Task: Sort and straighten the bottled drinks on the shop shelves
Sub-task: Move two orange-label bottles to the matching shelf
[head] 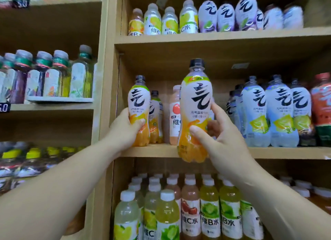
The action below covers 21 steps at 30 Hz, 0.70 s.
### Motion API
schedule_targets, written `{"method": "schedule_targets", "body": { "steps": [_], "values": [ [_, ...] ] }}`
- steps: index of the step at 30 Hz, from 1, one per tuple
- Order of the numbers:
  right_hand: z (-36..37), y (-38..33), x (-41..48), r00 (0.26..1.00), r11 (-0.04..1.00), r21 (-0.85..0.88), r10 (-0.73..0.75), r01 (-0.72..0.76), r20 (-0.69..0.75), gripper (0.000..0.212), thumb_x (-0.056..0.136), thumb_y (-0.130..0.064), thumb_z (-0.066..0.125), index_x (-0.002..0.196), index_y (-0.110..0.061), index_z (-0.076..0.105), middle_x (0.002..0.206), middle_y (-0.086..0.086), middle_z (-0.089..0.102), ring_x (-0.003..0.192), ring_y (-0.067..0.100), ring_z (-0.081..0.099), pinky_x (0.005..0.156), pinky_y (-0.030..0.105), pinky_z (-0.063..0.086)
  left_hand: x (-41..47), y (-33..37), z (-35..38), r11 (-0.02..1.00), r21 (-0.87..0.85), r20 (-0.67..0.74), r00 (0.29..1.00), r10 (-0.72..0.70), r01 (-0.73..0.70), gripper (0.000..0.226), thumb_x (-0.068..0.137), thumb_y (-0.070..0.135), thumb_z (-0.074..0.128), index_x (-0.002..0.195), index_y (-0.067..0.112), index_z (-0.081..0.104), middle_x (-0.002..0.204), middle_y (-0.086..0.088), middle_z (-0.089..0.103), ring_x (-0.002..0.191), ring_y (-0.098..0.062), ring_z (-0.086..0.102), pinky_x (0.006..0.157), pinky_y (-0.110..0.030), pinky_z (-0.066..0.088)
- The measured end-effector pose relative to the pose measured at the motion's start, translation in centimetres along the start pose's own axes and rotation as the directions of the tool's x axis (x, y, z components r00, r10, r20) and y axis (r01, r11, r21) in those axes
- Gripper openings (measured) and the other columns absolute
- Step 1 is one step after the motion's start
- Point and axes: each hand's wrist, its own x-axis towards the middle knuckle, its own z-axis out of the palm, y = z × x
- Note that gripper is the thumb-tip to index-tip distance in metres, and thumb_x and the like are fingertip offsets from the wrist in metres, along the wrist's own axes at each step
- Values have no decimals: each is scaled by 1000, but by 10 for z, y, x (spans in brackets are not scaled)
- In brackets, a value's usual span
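Note:
My right hand (213, 132) grips an orange-flavoured drink bottle (195, 103) with a black cap and a white label, held upright in front of the middle shelf (268, 153). My left hand (125, 128) wraps a matching orange bottle (138, 103) that stands at the shelf's left end. A third orange bottle (156, 114) stands just behind it. A pink peach-label bottle (175, 114) stands partly hidden behind the raised bottle.
Pale lemon-label bottles (268, 110) and a red bottle (321, 107) fill the shelf's right side. The upper shelf (215, 36) carries yellow and white-label bottles. White-capped vitamin drinks (189, 213) crowd the lower shelf. The left bay holds tea bottles (53, 75).

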Motion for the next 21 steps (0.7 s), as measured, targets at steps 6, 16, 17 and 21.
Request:
{"method": "schedule_targets", "body": {
  "steps": [6,16,17,21],
  "values": [
    [37,4,43,1000,996,-87,-1,2,16,76,93,-41,71,156,-44,29,140,-17,60,124,8,61,102,42,56,1,-4,0,942,332,-80,994,74,-43,67,95,45,65,152,22,36,139,-3,60,121,-28,59,94,-40,49],
    [93,17,63,997,959,-275,75,-63,34,77,97,-47,65,159,-29,24,144,-5,58,128,18,57,93,31,46,-29,-23,4,893,420,-83,974,213,-160,82,98,39,62,162,25,13,151,-3,44,131,-24,49,103,-37,44],
    [94,17,63,996,956,-285,79,-67,31,77,96,-48,65,159,-27,24,143,-4,58,128,19,58,95,32,48,-31,-24,3,890,422,-81,970,228,-173,82,97,37,64,162,27,14,150,-3,45,131,-24,49,103,-37,44],
    [95,17,62,996,941,-334,77,-60,38,68,95,-51,65,150,-24,36,133,-1,65,120,21,63,97,42,55,-30,-19,-3,842,494,-66,956,287,-218,75,94,38,68,157,34,28,139,-4,56,123,-24,54,97,-36,48]
  ]
}}
